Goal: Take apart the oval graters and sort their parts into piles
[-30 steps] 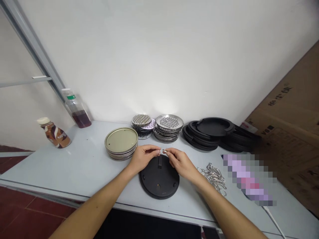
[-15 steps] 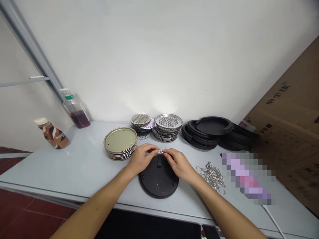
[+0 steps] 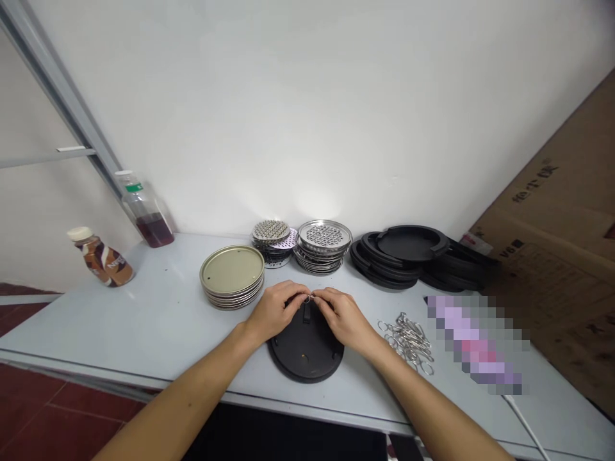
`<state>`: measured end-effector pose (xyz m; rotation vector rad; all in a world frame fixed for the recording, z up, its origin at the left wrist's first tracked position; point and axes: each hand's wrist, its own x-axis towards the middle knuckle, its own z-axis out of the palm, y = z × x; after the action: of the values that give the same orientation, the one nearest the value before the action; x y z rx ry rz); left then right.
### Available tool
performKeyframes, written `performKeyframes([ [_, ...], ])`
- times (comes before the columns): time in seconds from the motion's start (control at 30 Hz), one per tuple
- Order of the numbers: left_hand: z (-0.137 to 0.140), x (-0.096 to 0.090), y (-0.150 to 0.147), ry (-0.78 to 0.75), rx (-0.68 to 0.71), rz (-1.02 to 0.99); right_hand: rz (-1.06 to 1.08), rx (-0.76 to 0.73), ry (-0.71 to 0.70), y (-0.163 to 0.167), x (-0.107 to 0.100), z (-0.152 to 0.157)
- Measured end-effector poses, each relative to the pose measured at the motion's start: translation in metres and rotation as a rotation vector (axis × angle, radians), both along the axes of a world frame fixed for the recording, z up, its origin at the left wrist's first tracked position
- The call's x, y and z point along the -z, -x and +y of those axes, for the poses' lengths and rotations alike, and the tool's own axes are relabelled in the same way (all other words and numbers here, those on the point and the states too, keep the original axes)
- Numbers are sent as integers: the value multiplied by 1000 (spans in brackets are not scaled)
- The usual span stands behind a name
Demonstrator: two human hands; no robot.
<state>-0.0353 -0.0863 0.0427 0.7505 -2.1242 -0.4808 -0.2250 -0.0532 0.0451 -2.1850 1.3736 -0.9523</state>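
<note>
A round black plastic disc [image 3: 307, 358] lies on the table in front of me, with a raised tab [image 3: 306, 312] near its far edge. Over that edge my left hand [image 3: 281, 309] pinches a small metal ring [image 3: 308, 299] between thumb and fingertips. My right hand [image 3: 340, 314] is closed on the other side of the same metal piece, its fingertips almost meeting the left ones. Fingers partly cover the piece, and I cannot tell whether it passes through the disc. A pile of metal rings and clips [image 3: 408, 339] lies to the right of my right hand.
Behind my hands stand a stack of gold-coloured lids [image 3: 232, 272], perforated grater discs [image 3: 271, 232], silver grater plates [image 3: 325, 237] and black trays [image 3: 408, 246]. Two bottles, one brown [image 3: 108, 262], one with dark liquid [image 3: 154, 224], are left. A cardboard box [image 3: 552, 256] borders the right.
Both hands have shifted slightly at the disc's far edge, and the fingertips have come closer together. The ring now shows between them, over the tab's end. The disc has barely moved.
</note>
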Motion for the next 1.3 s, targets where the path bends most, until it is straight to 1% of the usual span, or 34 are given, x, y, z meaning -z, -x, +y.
performKeyframes([
  [0.27, 1, 6, 0, 246, 14, -147, -73, -6, -15, -3, -1, 2],
  [0.5, 3, 4, 1, 354, -22, -245, -108, 5, -29, -6, 0, 3],
  [0.63, 5, 1, 1, 380, -31, -286, -126, 10, -31, -7, 0, 4],
  [0.8, 4, 1, 0, 391, -38, -287, -190, -12, -103, -6, 1, 3],
  [0.87, 2, 1, -1, 343, -55, -247, -253, -26, -185, -5, 1, 2],
  [1.0, -3, 2, -2, 137, -82, -103, -430, -90, -447, -3, 1, 0],
  [1.1, -6, 1, -3, 15, -169, 24, -540, -59, -569, 0, -1, -3],
  [1.17, -6, 0, -2, -89, -207, 92, -589, -5, -597, 0, -1, -4],
  [1.2, -6, -1, -2, -155, -195, 118, -592, 12, -584, 0, -1, -4],
  [1.3, -3, -2, 2, -312, -84, 165, -507, 2, -465, -2, 1, -3],
])
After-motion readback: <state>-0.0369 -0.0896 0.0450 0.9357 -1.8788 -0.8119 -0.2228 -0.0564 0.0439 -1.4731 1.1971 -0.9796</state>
